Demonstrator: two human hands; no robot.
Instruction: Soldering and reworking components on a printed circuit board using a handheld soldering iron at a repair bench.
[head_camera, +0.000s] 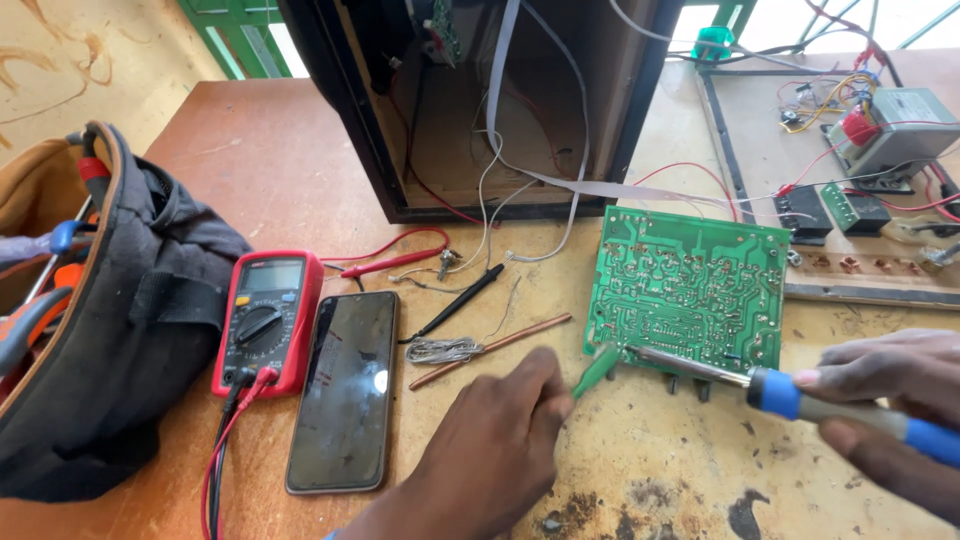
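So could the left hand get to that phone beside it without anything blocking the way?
Probably yes. The left hand sits just right of the phone, with only bare table between; it does hold a small green tool, though.

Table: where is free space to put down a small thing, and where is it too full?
Bare table lies between the bag and the open cabinet. A stained bare patch lies in front of the circuit board, between the left hand and right hand. It is crowded between the multimeter, phone and board, and at the far right.
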